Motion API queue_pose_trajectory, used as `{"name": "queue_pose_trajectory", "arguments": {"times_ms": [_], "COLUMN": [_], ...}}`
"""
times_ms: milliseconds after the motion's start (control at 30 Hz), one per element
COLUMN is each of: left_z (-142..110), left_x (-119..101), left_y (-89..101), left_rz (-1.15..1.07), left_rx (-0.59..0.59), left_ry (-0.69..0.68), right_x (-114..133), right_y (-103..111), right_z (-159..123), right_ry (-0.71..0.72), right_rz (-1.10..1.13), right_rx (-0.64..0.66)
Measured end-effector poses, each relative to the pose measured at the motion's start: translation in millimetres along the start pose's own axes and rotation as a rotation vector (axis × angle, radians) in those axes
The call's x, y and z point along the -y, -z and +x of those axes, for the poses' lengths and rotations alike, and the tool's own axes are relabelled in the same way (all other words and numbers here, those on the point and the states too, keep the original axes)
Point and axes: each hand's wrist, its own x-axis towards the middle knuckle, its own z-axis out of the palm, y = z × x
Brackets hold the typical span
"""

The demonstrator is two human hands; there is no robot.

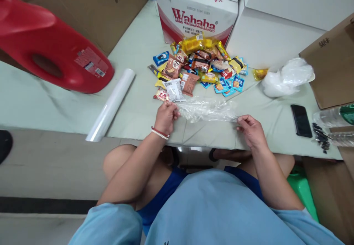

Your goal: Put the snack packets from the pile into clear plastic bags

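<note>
A clear plastic bag (206, 109), crumpled and thin, is stretched sideways just above the table's front part. Its left end is pinched in my left hand (166, 116), which wears a red and white bracelet. My right hand (251, 129) pinches the other end between thumb and fingers. Right behind the bag lies a heap of small wrapped snacks (200, 63) in brown, yellow, blue and red packets. A white packet (174, 90) at the heap's front edge lies close to my left hand.
A white roll (110, 105) and a big red jug (55, 49) lie at the left. Behind the snacks stands a Wahaba-style printed carton (197, 13). To the right are bundled white plastic bags (287, 77), a black phone (301, 120), a clear bottle (329, 118) and a brown box (332, 64).
</note>
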Motion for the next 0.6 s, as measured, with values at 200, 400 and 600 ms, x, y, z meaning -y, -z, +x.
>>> {"name": "queue_pose_trajectory", "arguments": {"times_ms": [200,400,600], "left_z": [-14,-27,-24], "left_x": [7,9,27], "left_y": [-12.1,-29.5,-35.3], "left_rz": [0.688,1.032,1.132], "left_rx": [-0.154,0.17,0.292], "left_ry": [-0.764,-1.12,-0.946], "right_x": [0,4,-13], "right_y": [0,4,33], "right_z": [-6,-11,-10], "right_ry": [0.232,0.305,0.236], "right_rz": [-0.368,-0.423,-0.551], "right_rx": [0.044,0.033,0.017]}}
